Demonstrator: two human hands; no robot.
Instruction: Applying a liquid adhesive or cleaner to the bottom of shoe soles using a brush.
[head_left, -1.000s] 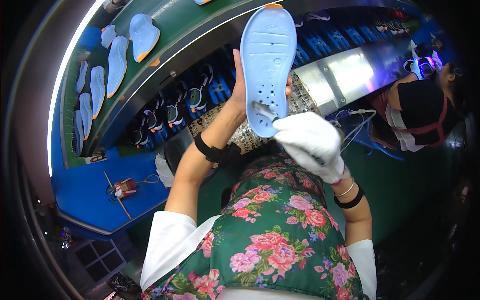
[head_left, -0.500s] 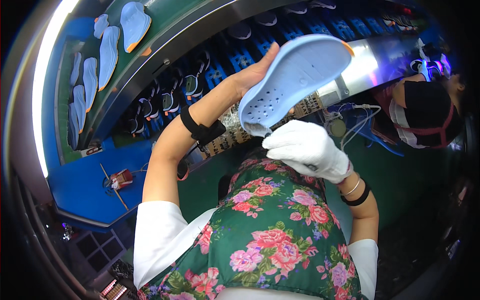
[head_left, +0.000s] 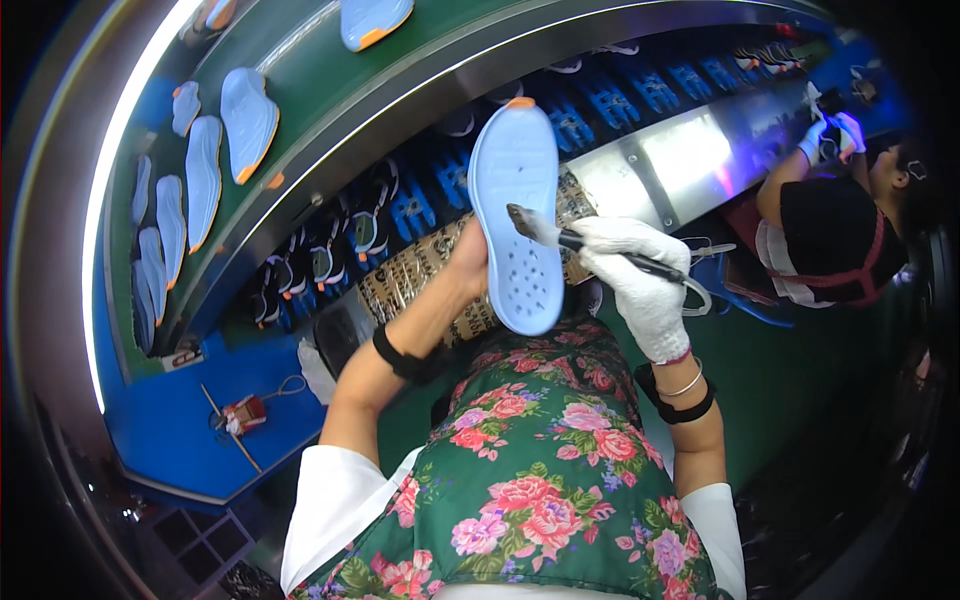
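A light blue shoe sole (head_left: 515, 165) with an orange tip stands nearly lengthwise before me, its perforated end toward my apron. My bare left hand (head_left: 468, 262) grips it along the left edge; the fingers behind the sole are hidden. In a white knit glove, my right hand (head_left: 637, 285) is closed around a dark-handled brush (head_left: 540, 230). The brush's bristles lie over the middle of the sole, just above the holes. Whether they touch the surface I cannot tell.
On a green conveyor (head_left: 300, 62) at upper left lie several blue soles (head_left: 205, 170). Shoe uppers (head_left: 372, 215) sit on a rack beyond my hands. A blue table (head_left: 180, 430) holds a small red container (head_left: 247, 412). At right, another person (head_left: 835, 235) works in blue gloves.
The sole has turned from slanting to nearly lengthwise, its orange tip now pointing away from me. My right hand has turned, bringing the brush into plain view over the sole's middle.
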